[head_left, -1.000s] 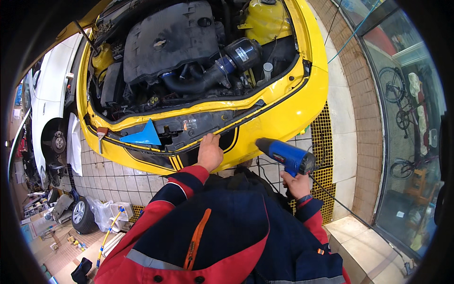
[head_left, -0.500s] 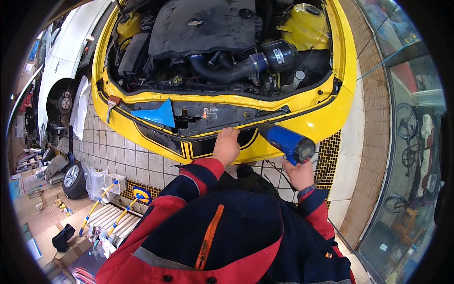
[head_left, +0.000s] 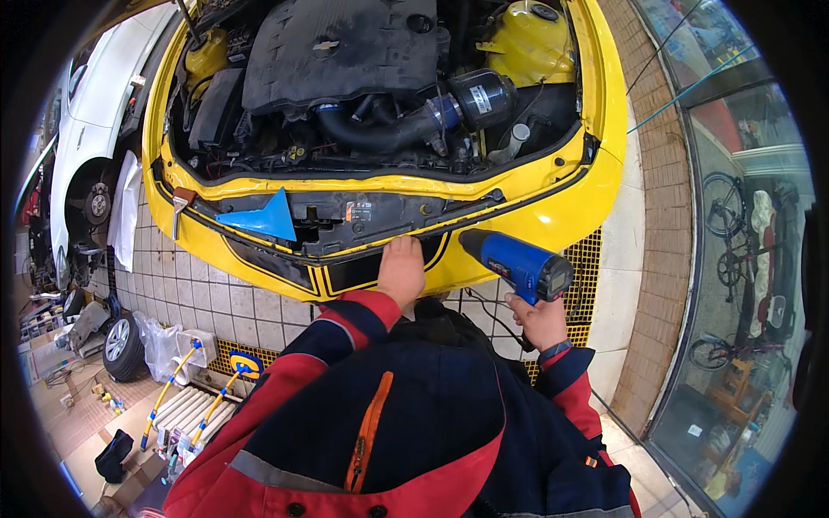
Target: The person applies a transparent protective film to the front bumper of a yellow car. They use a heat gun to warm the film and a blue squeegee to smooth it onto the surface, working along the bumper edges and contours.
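Note:
My right hand point(head_left: 540, 321) is wrapped round the grip of a blue heat gun point(head_left: 518, 263) with a black nozzle and a small display at its rear. The nozzle points at the front edge of a yellow car point(head_left: 553, 211), close to its black front panel point(head_left: 350, 271). My left hand point(head_left: 401, 269) lies on that panel, fingers stretched toward the bumper's upper edge. Left of it, a blue triangular squeegee point(head_left: 263, 217) rests on the black cover behind the bumper. Farther left sits a brush point(head_left: 180, 207) with a brown head and pale handle.
Beyond the bumper is the uncovered engine bay with its engine cover point(head_left: 345, 60). A white car point(head_left: 99, 112) stands at the left, near a loose wheel point(head_left: 121, 345). Blue-and-yellow suction tools point(head_left: 247, 366) are by a radiator. A glass wall point(head_left: 734, 259) runs along the right.
The car and surroundings have shifted left in the view. Against the car, my left hand has slid slightly right, still touching the panel. The heat gun stays held at the bumper edge.

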Demonstrator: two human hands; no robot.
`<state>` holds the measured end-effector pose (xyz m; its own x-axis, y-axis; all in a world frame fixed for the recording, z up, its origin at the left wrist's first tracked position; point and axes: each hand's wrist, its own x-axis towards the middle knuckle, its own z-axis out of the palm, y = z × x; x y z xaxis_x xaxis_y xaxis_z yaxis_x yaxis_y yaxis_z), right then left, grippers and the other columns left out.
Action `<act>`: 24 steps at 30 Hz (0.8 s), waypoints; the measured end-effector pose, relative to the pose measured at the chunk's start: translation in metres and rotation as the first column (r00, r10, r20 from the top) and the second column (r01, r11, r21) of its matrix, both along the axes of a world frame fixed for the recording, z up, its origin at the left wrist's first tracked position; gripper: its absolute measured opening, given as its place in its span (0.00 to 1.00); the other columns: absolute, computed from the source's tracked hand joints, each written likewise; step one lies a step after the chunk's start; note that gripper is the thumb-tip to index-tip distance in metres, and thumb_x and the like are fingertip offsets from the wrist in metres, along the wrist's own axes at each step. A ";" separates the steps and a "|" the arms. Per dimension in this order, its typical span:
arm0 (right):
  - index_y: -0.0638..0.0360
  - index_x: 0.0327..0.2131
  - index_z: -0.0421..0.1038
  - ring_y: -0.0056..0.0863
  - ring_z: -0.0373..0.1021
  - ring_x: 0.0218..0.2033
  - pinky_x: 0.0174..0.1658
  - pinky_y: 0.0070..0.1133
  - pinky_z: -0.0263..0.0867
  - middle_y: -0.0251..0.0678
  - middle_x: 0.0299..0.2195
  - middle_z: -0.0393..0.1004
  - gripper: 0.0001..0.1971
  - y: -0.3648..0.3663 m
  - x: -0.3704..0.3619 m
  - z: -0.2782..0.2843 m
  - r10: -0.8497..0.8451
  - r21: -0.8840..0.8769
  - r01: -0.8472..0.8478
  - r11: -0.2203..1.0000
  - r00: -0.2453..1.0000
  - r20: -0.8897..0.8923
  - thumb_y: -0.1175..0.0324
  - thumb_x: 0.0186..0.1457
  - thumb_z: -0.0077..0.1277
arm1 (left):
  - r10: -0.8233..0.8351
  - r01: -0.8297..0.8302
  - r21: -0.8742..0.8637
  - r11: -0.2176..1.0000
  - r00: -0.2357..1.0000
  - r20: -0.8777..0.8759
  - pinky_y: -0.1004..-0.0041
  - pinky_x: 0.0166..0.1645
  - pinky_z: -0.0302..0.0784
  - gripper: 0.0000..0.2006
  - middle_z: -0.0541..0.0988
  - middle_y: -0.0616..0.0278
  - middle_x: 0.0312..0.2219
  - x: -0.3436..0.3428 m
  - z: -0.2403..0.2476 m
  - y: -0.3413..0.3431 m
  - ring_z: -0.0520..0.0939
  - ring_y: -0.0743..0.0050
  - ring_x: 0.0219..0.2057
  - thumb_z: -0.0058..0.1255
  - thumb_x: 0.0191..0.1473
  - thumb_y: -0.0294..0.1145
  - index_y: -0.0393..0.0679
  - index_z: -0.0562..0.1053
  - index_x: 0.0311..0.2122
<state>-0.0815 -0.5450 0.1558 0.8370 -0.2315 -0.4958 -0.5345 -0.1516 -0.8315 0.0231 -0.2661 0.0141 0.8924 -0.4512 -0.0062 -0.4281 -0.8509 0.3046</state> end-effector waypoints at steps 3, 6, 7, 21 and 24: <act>0.63 0.50 0.77 0.21 0.74 0.28 0.32 0.22 0.71 0.32 0.32 0.80 0.15 0.004 0.003 0.000 0.087 -0.007 -0.087 0.996 0.992 0.091 0.74 0.63 0.68 | 0.085 -0.123 -0.358 0.926 0.989 -0.120 0.51 0.61 0.75 0.24 0.78 0.41 0.48 0.011 0.002 0.026 0.78 0.35 0.53 0.53 0.51 0.19 0.31 0.77 0.56; 0.63 0.51 0.82 0.34 0.84 0.45 0.52 0.30 0.77 0.41 0.43 0.88 0.16 0.014 0.010 -0.004 0.150 -0.027 -0.151 0.988 0.988 -0.023 0.69 0.61 0.69 | 0.118 -0.175 -0.449 0.876 0.981 -0.151 0.51 0.63 0.75 0.24 0.78 0.42 0.49 0.005 0.004 0.033 0.78 0.35 0.54 0.52 0.51 0.16 0.34 0.77 0.56; 0.62 0.49 0.83 0.42 0.85 0.43 0.50 0.31 0.78 0.45 0.41 0.88 0.16 0.021 0.014 -0.007 0.187 -0.101 -0.174 0.979 0.974 0.128 0.65 0.60 0.70 | 0.105 -0.157 -0.437 0.886 0.985 -0.140 0.52 0.64 0.75 0.25 0.78 0.43 0.49 0.003 0.004 0.032 0.78 0.36 0.54 0.52 0.51 0.16 0.34 0.77 0.57; 0.62 0.46 0.75 0.17 0.66 0.18 0.22 0.20 0.60 0.27 0.23 0.73 0.11 -0.050 -0.028 0.009 -0.293 -0.076 0.288 0.955 0.952 -0.083 0.76 0.63 0.65 | -0.059 -0.017 -0.365 0.931 0.979 -0.196 0.51 0.62 0.74 0.24 0.78 0.42 0.49 0.024 0.001 -0.005 0.77 0.37 0.54 0.53 0.49 0.18 0.30 0.78 0.55; 0.65 0.44 0.76 0.17 0.68 0.18 0.22 0.21 0.63 0.27 0.22 0.74 0.11 -0.061 -0.046 0.010 -0.342 -0.088 0.337 0.937 0.939 -0.044 0.74 0.62 0.68 | -0.049 0.007 -0.229 0.973 0.982 -0.180 0.51 0.62 0.75 0.22 0.79 0.44 0.48 0.024 -0.003 -0.015 0.77 0.37 0.54 0.53 0.51 0.20 0.32 0.80 0.53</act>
